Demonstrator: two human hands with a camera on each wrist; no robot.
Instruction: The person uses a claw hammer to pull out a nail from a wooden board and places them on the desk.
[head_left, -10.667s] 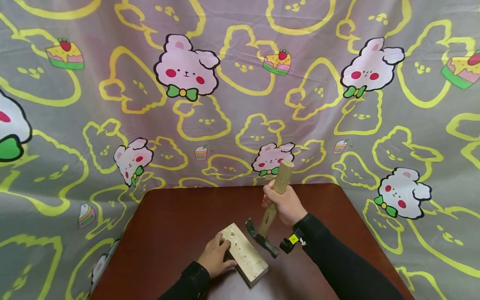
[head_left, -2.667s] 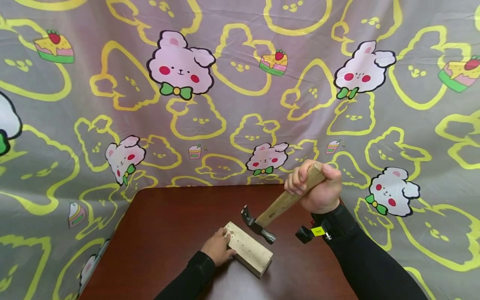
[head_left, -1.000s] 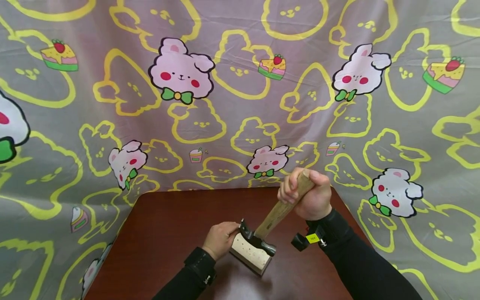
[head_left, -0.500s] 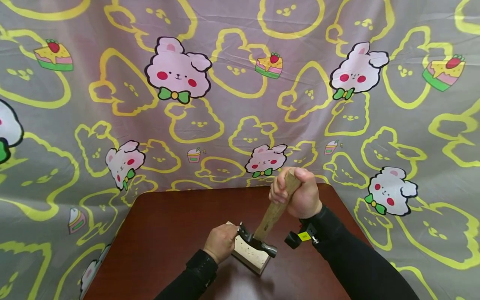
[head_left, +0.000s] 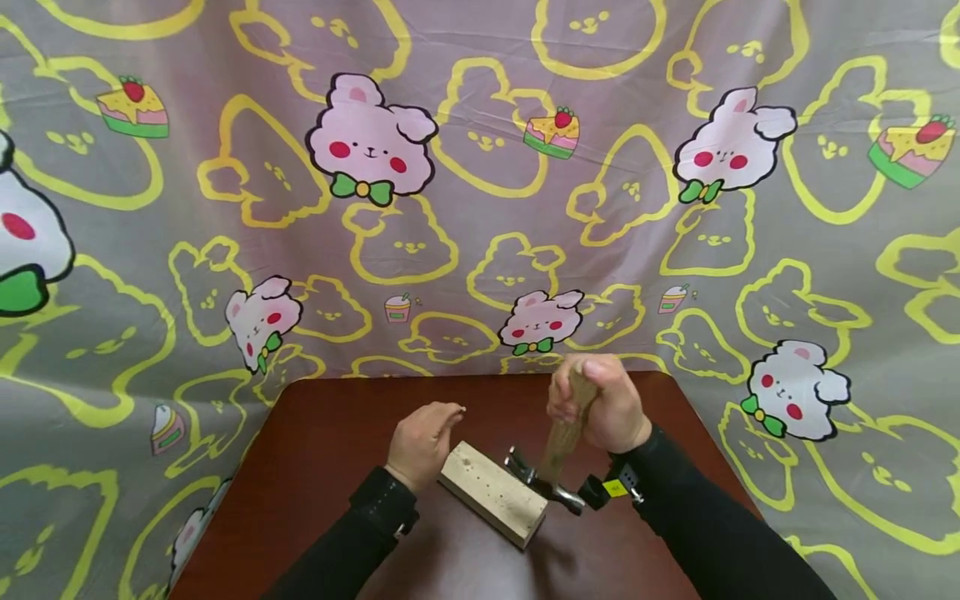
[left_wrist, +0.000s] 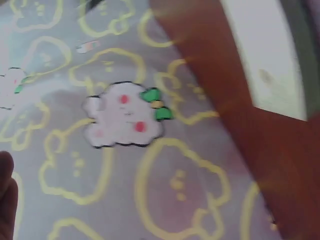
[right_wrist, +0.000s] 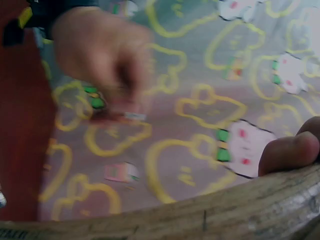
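Observation:
My right hand (head_left: 611, 408) grips the wooden handle (head_left: 564, 437) of a claw hammer. Its dark metal head (head_left: 546, 485) hangs beside the right long edge of a pale wooden block (head_left: 495, 492). Small holes dot the block's top face. My left hand (head_left: 422, 442) is raised off the block, just left of its far end, with thumb and fingertips pinched together. A tiny pale nail (head_left: 462, 409) shows at those fingertips; the right wrist view has this hand (right_wrist: 100, 50) blurred. One end of the block (left_wrist: 267, 65) appears in the left wrist view.
The block lies on a reddish-brown table (head_left: 352, 433) with rounded far corners. Behind and around it hangs a grey cloth (head_left: 480, 192) printed with rabbits and yellow outlines. A black wrist camera (head_left: 596, 492) sits by the hammer head.
My left hand has left the hammer's claw and moved up and left, pinching the nail. The hammer has shifted right, from over the block to its right edge, uncovering the block's top.

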